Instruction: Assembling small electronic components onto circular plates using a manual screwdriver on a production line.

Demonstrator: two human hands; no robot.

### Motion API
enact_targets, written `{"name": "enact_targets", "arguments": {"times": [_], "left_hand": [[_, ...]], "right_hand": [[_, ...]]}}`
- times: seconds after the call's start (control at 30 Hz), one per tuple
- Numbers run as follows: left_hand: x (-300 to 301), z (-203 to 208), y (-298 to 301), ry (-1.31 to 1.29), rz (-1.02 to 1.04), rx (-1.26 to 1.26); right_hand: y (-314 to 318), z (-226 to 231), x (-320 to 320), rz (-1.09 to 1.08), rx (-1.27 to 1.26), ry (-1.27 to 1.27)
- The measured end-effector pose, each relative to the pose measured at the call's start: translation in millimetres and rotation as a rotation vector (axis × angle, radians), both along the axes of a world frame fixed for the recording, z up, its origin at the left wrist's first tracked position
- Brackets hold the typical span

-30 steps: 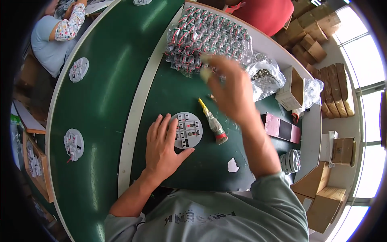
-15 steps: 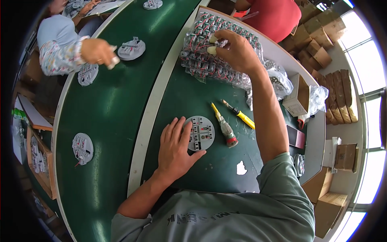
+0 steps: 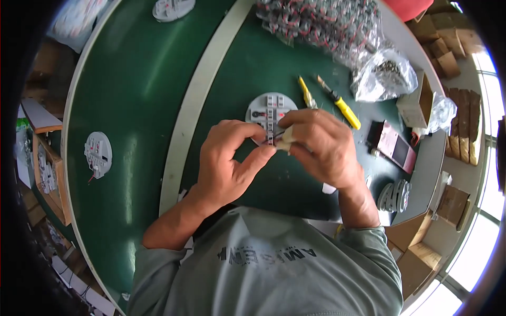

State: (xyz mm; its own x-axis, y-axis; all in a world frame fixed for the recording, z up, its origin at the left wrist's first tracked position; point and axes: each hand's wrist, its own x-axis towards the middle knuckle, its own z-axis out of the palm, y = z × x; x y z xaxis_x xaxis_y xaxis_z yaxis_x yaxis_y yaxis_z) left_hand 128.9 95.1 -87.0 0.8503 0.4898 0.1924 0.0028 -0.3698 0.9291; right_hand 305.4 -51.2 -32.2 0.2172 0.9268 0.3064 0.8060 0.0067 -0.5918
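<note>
A round light-grey disc (image 3: pixel 271 101) with rows of small slotted blocks lies on the green bench in front of me. Over its near edge my two hands meet. My right hand (image 3: pixel 324 145), with pale finger covers on its tips, pinches a small part with thin dark wires (image 3: pixel 278 136); the fingers partly hide it. My left hand (image 3: pixel 226 160) is curled from the other side, thumb and forefinger closing near the same spot. What lies between those left fingertips is too small to make out.
Beyond the disc lie a yellow-handled brush (image 3: pixel 307 94) and a yellow-handled soldering iron (image 3: pixel 342 108). Bagged wired parts (image 3: pixel 321 23) fill the back. A bag of small metal pieces (image 3: pixel 385 73), a phone-like device (image 3: pixel 398 147) and stacked discs (image 3: pixel 395 196) sit right. Another disc (image 3: pixel 98 154) rests on the left belt.
My right hand has come back from the bagged wired parts to the disc. My left hand has left the disc's side and curled its fingers near the right. The view has shifted.
</note>
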Motion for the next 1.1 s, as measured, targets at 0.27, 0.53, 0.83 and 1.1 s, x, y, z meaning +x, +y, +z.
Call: {"name": "enact_targets", "arguments": {"times": [0.27, 0.53, 0.83, 1.1], "left_hand": [[1, 15, 2, 0.38, -0.357, -0.699], [-6, 33, 15, 0.59, -0.294, 0.132], [-6, 21, 42, 0.171, 0.025, 0.345], [10, -14, 32, 0.184, -0.103, 0.363]], "right_hand": [[-29, -16, -13, 0.055, -0.026, 0.115], [-18, -36, -28, 0.061, -0.02, 0.093], [25, -50, -19, -0.043, 0.006, 0.053], [34, -33, -13, -0.065, -0.128, 0.111]]}}
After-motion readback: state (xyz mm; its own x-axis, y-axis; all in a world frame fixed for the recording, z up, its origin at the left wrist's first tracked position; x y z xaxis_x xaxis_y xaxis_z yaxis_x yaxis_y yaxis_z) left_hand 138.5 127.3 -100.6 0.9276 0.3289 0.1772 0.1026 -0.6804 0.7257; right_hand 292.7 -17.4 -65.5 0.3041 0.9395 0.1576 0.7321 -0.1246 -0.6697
